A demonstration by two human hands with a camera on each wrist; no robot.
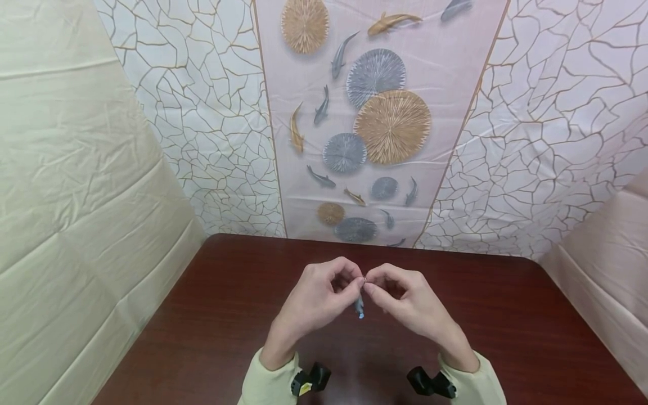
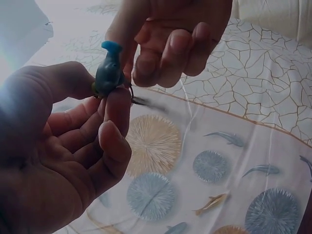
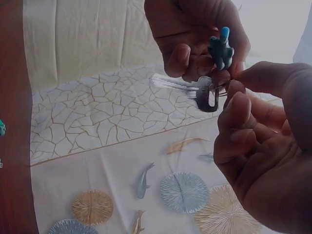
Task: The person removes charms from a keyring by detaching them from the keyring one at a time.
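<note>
In the head view both hands meet above the dark table. My left hand (image 1: 324, 292) pinches a small blue-green figurine charm (image 2: 109, 73) between thumb and fingers; its bright blue tip (image 1: 361, 315) hangs below the hand. Thumb and index finger of my right hand (image 1: 412, 298) pinch at a thin metal ring (image 3: 223, 89) by the charm. Beside the ring hangs a shiny, key-like metal piece (image 3: 207, 97) with an oblong hole, its far end blurred. Fingertips hide part of the ring.
The dark red-brown table (image 1: 202, 326) lies beneath the hands. A patterned cloth (image 1: 354, 112) with fish and round motifs hangs behind it, and pale cloth (image 1: 76, 197) hangs at the sides. A small teal thing (image 3: 2, 127) shows at the right wrist view's left edge.
</note>
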